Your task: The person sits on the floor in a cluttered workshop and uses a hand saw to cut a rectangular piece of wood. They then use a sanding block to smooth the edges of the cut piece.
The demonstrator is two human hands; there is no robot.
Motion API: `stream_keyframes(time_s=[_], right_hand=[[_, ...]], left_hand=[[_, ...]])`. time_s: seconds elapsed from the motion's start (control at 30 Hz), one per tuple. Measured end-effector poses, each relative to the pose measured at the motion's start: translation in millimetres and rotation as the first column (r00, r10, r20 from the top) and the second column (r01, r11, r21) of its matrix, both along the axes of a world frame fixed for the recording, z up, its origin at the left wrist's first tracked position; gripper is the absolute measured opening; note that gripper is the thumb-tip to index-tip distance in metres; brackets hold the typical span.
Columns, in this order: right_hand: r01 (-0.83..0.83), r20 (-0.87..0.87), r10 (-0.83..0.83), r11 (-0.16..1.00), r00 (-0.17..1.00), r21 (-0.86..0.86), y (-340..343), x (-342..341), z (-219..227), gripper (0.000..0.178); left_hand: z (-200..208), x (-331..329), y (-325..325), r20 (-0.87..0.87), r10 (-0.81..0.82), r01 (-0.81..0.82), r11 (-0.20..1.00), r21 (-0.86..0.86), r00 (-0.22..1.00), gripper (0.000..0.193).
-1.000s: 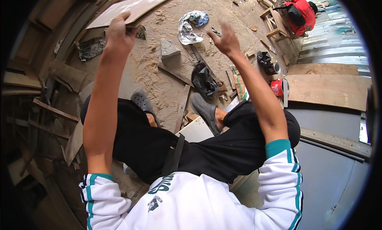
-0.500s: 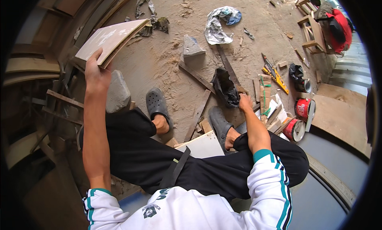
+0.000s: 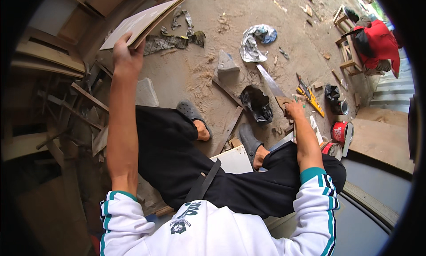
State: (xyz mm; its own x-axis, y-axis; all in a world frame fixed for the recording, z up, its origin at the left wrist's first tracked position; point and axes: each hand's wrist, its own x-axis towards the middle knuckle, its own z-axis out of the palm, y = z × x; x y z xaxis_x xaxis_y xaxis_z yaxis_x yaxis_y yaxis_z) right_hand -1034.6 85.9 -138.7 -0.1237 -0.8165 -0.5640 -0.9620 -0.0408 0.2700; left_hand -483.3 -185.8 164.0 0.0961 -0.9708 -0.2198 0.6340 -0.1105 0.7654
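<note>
At the upper left, my left hand point(image 3: 126, 54) grips a pair of thin wooden boards point(image 3: 148, 22) by their near edge, the pale face of the top one upward. My right hand point(image 3: 293, 109) is closed round the wooden handle of a handsaw point(image 3: 271, 82), whose metal blade points away toward the crumpled sheet on the ground. Just left of the saw handle stands an open black plastic bag point(image 3: 257, 106). Beyond my right hand, a yellow-and-black tool point(image 3: 313, 98) lies beside a dark one.
Two stone blocks point(image 3: 228, 62) point(image 3: 146, 93) rest on the sandy ground. A crumpled white sheet point(image 3: 253, 47) lies ahead. Red cans point(image 3: 341, 131) stand at right, near a plywood panel point(image 3: 381, 138). Wood scraps point(image 3: 84, 96) crowd the left. A person in red point(image 3: 377, 41) is at the far right.
My right hand has lifted the handsaw and moved it right, its blade now clear of the black bag. My left hand has carried the boards a little up and right within view.
</note>
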Motion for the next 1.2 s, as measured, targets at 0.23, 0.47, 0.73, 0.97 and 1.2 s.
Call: stream_keyframes(time_s=[0.23, 0.47, 0.73, 0.97, 1.2], right_hand=[[0.002, -0.181, 0.016, 0.995, 0.983, 0.097, -34, 17, 153, 0.024], [0.003, -0.088, -0.024, 0.972, 0.996, -0.235, -52, -21, 197, 0.016], [0.051, 0.008, -0.050, 0.981, 0.999, -0.185, -46, 1, 247, 0.015], [0.084, 0.060, -0.066, 0.915, 0.996, -0.394, -48, 38, 297, 0.025], [0.254, 0.338, -0.053, 0.769, 0.940, -0.586, -50, 79, 345, 0.028]], left_hand=[[78, -35, 61, -0.064, -0.014, 0.001, 0.981, -0.192, 0.998, 0.016], [124, -23, 91, -0.036, 0.003, -0.011, 0.974, -0.224, 0.999, 0.023], [124, 24, 93, 0.028, 0.075, -0.064, 0.956, -0.286, 0.997, 0.024], [126, 38, 83, -0.033, 0.142, -0.145, 0.930, -0.337, 0.989, 0.022], [116, 45, 79, 0.171, 0.356, -0.291, 0.903, -0.317, 0.919, 0.040]])
